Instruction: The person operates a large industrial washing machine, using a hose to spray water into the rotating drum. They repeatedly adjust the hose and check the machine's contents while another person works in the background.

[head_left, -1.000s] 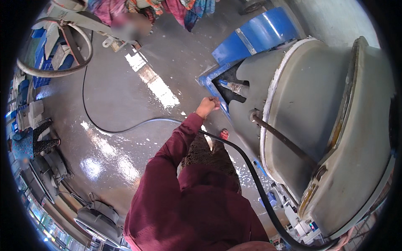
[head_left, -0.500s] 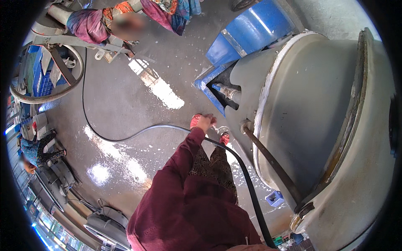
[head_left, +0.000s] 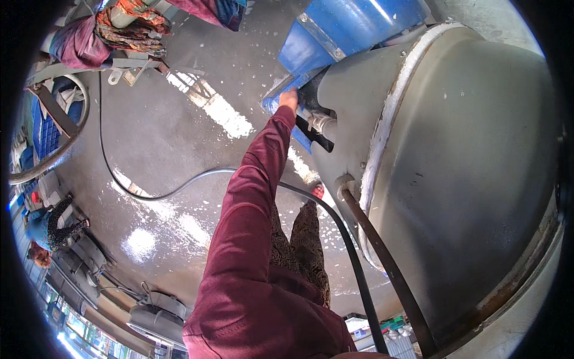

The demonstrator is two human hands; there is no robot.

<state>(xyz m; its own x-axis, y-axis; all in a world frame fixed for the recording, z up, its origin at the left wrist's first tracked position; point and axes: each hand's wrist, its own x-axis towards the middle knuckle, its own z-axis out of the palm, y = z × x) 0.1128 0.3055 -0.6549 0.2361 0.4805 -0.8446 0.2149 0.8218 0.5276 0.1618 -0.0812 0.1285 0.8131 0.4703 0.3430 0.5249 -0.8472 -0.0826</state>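
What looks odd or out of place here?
The floor shines as if wet, with pale flecks; a dark hose curves loosely across it, and the ragged white band on the grey vessel looks crusted.

Open grey floor (head_left: pixel 155 131) left of centre, wide passage there; black hose (head_left: pixel 353 257) snakes across it, runs beneath the left sleeve (head_left: pixel 251 179), exits bottom, right of centre. Left hand (head_left: pixel 289 99) at the blue angled frame (head_left: pixel 274 105), upper centre; dark gap beside it narrow, partly filled by a pipe end (head_left: pixel 323 124). Big grey drum (head_left: pixel 478 137) blocks the right side, rod (head_left: pixel 382 239) slanting across its front. Blue curved cover (head_left: pixel 365 27) closes off top, right of centre. Metal hoop (head_left: pixel 81 128) obstructs far left.
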